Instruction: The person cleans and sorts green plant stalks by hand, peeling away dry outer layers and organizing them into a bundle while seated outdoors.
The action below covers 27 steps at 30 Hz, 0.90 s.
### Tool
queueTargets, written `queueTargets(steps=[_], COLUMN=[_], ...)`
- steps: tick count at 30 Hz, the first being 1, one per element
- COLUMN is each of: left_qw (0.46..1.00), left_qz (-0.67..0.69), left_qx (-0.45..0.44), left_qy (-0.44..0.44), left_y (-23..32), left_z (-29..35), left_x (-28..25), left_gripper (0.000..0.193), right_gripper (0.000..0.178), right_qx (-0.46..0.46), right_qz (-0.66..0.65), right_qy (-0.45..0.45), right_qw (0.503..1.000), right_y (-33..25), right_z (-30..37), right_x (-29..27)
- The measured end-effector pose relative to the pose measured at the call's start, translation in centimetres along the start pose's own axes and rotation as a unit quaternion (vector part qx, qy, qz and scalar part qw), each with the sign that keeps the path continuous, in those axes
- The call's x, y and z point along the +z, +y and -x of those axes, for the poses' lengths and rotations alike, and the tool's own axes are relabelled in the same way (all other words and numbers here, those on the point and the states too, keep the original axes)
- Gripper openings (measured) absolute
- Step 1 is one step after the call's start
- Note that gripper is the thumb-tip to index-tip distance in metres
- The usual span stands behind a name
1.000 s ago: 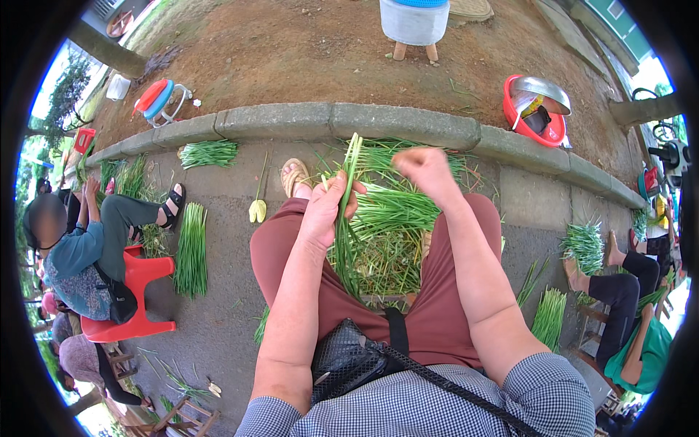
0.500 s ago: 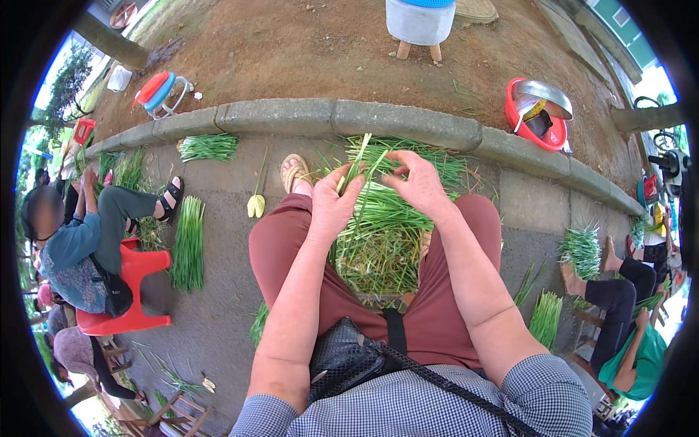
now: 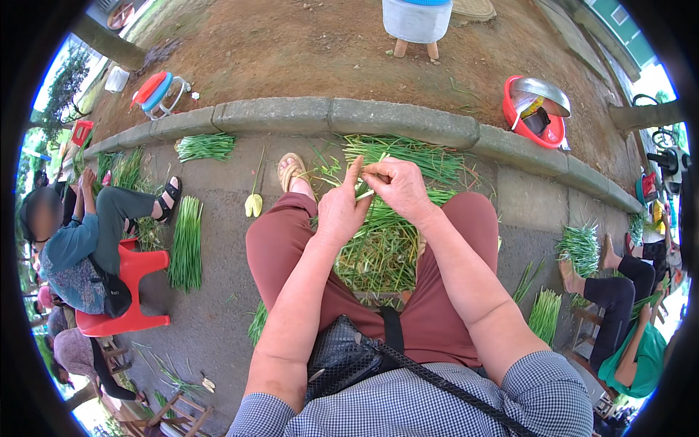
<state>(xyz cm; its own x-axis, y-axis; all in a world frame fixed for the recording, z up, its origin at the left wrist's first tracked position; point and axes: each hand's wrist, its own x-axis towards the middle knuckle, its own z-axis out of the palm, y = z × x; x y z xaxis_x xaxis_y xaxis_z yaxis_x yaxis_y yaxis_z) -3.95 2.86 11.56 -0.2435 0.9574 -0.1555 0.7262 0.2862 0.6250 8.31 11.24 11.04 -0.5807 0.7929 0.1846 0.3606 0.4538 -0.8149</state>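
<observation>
Between my knees, my left hand is closed around a few thin stalks that look like garlic chives, with pale ends showing. My right hand meets it fingertip to fingertip, pinching at those stalks; the exact grip is partly hidden. Beneath both hands lies a pile of long green chives. Closer to me sits a heap of yellowish-green trimmings. Beyond my hands, more chives lie loosely against the kerb.
A stone kerb runs across ahead, with bare soil past it. Chive bundles lie on the pavement. A red basin with a metal lid stands ahead right. At left, a person sits on a red stool; others sit at right.
My right hand has moved left and closed in against my left hand. The stalks that stood up from my left hand are now mostly covered by the fingers.
</observation>
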Motion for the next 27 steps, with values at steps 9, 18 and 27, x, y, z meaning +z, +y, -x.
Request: queueTargets(steps=[9, 18, 27], left_qw=[0.821, 0.742, 0.744], left_qz=[0.552, 0.660, 0.660], left_qx=[-0.131, -0.095, -0.073], left_qy=[-0.061, -0.061, -0.073], left_y=[-2.2, -2.1, -2.3], left_z=[-0.4, -0.1, 0.0], left_x=[0.1, -1.3, -1.7], left_gripper=[0.045, 0.014, 0.027], right_gripper=[0.013, 0.018, 0.031], right_qx=[0.105, 0.160, 0.085], right_qz=[-0.465, 0.042, 0.232], right_qy=[0.000, -0.106, -0.266], right_qw=[0.879, 0.980, 0.932], right_y=[0.6, 2.8, 1.8], right_z=[-0.3, -1.0, 0.6], right_x=[-1.3, -3.3, -1.3])
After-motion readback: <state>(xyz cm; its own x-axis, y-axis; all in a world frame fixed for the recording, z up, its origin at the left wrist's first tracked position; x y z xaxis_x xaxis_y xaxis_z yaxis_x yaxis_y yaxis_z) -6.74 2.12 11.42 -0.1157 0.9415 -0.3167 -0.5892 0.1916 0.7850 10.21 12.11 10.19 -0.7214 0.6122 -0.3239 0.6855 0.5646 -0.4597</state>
